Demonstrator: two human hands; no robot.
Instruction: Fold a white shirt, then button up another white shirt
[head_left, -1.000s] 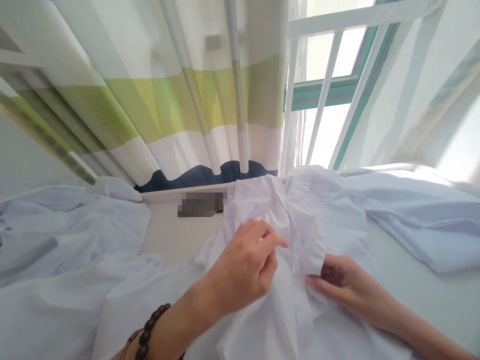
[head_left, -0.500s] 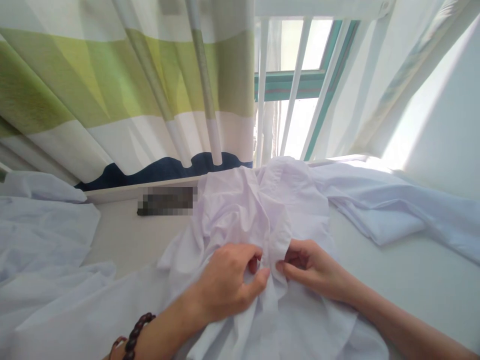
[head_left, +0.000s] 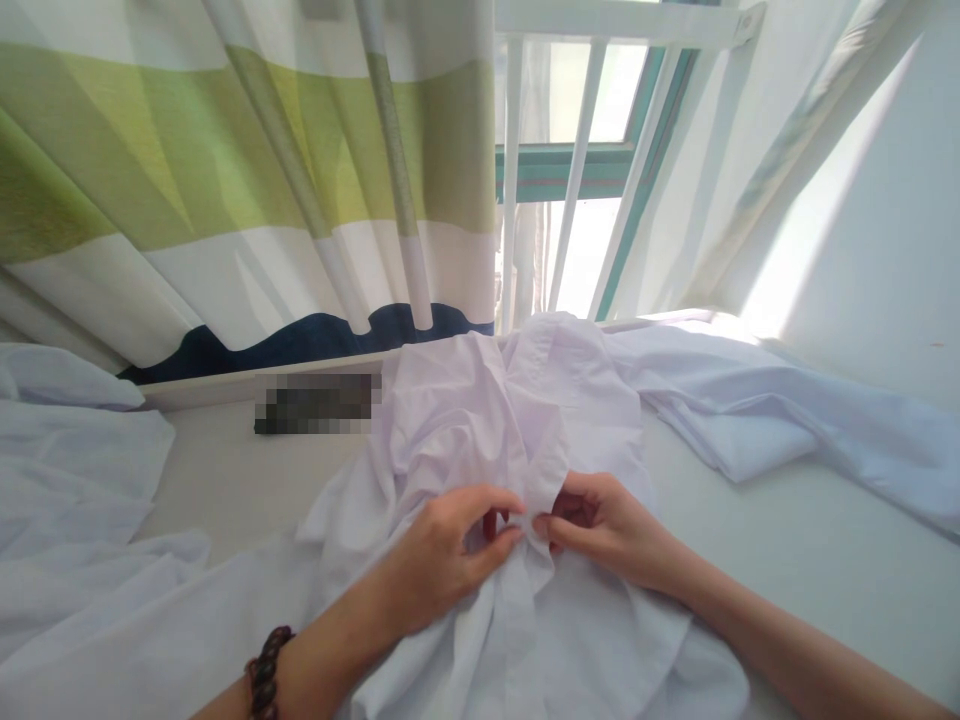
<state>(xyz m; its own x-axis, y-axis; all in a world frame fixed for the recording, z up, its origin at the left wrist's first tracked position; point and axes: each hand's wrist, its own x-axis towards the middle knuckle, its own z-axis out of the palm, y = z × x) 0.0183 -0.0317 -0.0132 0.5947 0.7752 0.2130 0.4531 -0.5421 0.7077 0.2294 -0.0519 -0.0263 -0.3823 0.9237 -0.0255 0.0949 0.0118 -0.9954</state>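
A crumpled white shirt [head_left: 465,410] lies spread on a pale table [head_left: 825,560], its collar toward the window. My left hand [head_left: 442,555], a dark bead bracelet on its wrist, pinches the front edge of the shirt between thumb and fingers. My right hand [head_left: 600,525] pinches the facing edge of the same strip of cloth. The fingertips of the two hands almost meet at the shirt's front opening. Whatever small thing lies between the fingertips is hidden by cloth.
More white cloth [head_left: 67,470] is heaped on the left, and a sleeve [head_left: 750,420] trails off to the right. A blurred dark object [head_left: 315,405] lies by the table's far edge. Behind hang a green, white and navy curtain [head_left: 247,200] and a barred window [head_left: 570,180].
My hands have come together on the shirt's front edge: the left closed from a loose pinch onto the cloth, the right slid left to meet it. The view shifted right.
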